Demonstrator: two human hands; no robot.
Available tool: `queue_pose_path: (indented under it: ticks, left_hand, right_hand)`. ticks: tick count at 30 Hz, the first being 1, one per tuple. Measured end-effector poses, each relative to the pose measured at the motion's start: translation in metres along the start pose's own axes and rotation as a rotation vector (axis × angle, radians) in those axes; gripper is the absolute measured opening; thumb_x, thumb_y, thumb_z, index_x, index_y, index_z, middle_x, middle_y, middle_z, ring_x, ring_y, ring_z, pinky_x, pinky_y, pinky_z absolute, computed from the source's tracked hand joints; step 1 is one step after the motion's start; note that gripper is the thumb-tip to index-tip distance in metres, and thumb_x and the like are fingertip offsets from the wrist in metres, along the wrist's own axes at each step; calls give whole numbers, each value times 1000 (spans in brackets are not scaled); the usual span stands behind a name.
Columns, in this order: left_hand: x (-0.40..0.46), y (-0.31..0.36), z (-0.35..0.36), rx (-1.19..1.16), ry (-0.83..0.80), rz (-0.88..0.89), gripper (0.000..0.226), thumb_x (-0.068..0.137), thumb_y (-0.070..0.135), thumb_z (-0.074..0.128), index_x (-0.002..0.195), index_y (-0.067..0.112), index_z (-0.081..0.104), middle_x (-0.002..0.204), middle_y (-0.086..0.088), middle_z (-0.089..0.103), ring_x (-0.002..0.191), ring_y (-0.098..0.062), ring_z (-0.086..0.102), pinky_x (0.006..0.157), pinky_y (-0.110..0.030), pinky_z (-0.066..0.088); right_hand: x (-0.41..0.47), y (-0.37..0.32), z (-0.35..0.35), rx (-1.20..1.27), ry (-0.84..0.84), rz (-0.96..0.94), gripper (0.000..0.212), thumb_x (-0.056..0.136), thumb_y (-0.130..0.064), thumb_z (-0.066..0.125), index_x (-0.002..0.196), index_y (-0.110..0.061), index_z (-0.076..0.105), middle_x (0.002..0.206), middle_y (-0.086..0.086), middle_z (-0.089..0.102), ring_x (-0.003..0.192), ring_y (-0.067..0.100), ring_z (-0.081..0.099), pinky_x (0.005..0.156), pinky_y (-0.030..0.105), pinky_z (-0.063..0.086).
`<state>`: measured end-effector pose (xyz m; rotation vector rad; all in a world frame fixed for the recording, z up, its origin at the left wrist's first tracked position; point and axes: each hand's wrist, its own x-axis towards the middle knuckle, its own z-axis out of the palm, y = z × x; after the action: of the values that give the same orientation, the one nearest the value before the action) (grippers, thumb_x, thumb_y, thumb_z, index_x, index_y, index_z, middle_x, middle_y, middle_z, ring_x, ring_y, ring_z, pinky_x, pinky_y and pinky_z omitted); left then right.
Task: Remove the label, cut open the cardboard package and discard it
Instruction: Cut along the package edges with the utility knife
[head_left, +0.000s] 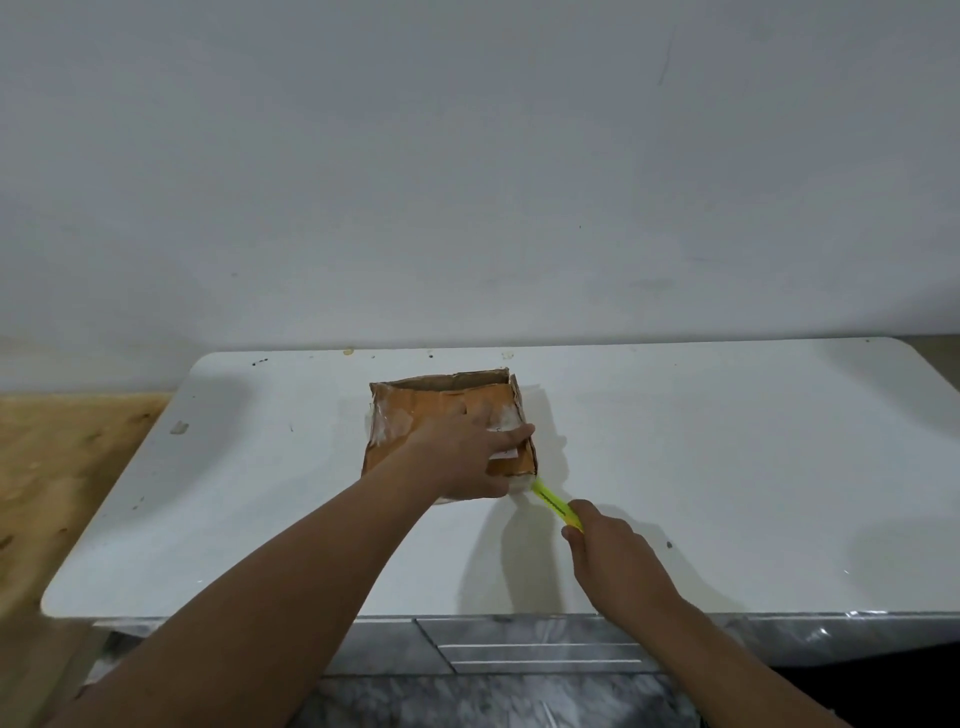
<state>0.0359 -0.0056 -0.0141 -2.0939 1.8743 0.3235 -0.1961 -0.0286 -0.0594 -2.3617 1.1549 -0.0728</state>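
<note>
Brown cardboard, patched with clear tape and white label scraps, makes up the box (447, 421) sitting near the middle of the white table (727, 441), toward its far edge. The left hand (467, 457) lies on top of the box with fingers straightened and pressing down, the thumb reaching along the right side. The right hand (613, 556) is curled round the handle of a yellow cutter (555, 503), whose tip meets the near right corner of the box; the blade itself is too small to make out.

The step in hand looks like slitting the box along that corner. To do it well, the person would likely keep the left hand's weight on the box so it cannot slide, hold those fingers clear of the cutting line, and draw the cutter along the edge with shallow, steady pressure. The thumb sits close to the cutter, which is the main risk.

Counted: one box, one cutter, one table, two hands.
</note>
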Motion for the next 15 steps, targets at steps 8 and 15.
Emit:
queue_pose_path:
  ticks: [8,15]
  left_hand:
    - [-22,-18,-7,-210,48,-18,79,81,80,30,152,50,15,146,7,43,140,-22,37,106,-54,36]
    - [-54,-44,1,-368,12,60,77,80,61,44,151,33,39,162,7,31,149,-16,25,122,-49,20]
  right_hand:
    - [9,2,2,-165,-38,22,27,102,-31,31,119,-17,47,88,4,61,64,22,51,58,32,42]
    - [29,8,-15,-183,6,28,22,100,-32,35,113,-20,48,92,8,65,71,30,60,60,33,41]
